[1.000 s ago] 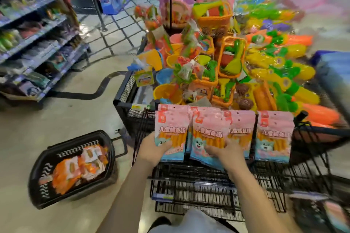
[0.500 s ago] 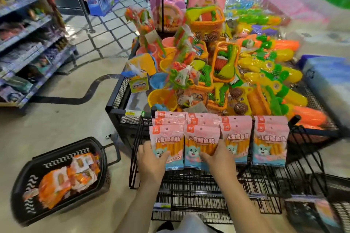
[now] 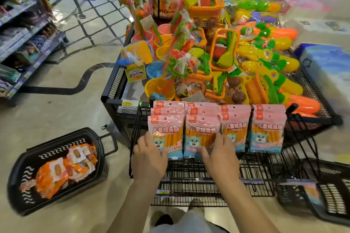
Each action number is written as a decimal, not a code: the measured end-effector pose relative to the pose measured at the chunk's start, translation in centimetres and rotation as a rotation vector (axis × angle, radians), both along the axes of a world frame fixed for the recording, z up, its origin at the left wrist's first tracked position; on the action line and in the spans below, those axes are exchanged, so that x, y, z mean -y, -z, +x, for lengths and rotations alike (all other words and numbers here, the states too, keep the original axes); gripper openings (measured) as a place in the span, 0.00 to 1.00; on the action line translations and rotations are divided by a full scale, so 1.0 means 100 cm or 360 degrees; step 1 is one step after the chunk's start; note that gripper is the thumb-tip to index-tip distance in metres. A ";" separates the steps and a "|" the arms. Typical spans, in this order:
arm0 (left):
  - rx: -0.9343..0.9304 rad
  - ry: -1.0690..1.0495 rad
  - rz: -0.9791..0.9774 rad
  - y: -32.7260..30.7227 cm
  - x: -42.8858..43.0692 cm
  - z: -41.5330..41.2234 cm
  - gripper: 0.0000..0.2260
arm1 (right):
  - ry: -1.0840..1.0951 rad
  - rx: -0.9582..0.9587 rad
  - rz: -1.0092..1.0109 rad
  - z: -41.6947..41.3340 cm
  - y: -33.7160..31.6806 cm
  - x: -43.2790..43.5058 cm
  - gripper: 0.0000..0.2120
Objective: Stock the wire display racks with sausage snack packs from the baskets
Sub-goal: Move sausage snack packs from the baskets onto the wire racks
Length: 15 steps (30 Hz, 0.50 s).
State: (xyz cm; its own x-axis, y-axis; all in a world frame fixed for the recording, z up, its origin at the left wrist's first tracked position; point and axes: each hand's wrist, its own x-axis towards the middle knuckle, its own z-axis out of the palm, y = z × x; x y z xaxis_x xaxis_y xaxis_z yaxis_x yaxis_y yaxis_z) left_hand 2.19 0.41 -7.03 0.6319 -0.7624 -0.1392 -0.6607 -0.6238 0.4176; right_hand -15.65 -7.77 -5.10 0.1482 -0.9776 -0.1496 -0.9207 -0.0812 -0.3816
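Pink and blue sausage snack packs [image 3: 267, 130] hang in several rows on the black wire display rack [image 3: 208, 178] in front of me. My left hand [image 3: 149, 157] touches the lower left corner of the leftmost front pack [image 3: 166, 128]. My right hand [image 3: 217, 154] presses with fairly straight fingers on the bottom of the second front pack [image 3: 201, 132]. A black basket [image 3: 56, 168] on the floor at the left holds orange and white snack packs [image 3: 62, 170].
A black mesh bin [image 3: 113, 91] behind the rack is piled with bright plastic toys. Store shelves [image 3: 22, 30] line the far left. Another black basket [image 3: 325, 193] sits at the lower right. A blue and white package [image 3: 327, 73] lies at the right.
Both hands have shifted the front packs down and straightened them into even rows. The view has moved a little to the right and down.
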 end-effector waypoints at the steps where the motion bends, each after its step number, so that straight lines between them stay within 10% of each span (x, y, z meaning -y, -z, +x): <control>1: 0.0065 0.0044 0.0023 -0.008 -0.003 -0.003 0.29 | -0.0026 -0.0056 -0.0033 -0.003 -0.003 -0.003 0.34; 15: 0.0315 0.1068 0.0325 -0.046 0.008 -0.103 0.27 | 0.0044 -0.0478 0.0022 -0.134 -0.017 -0.069 0.30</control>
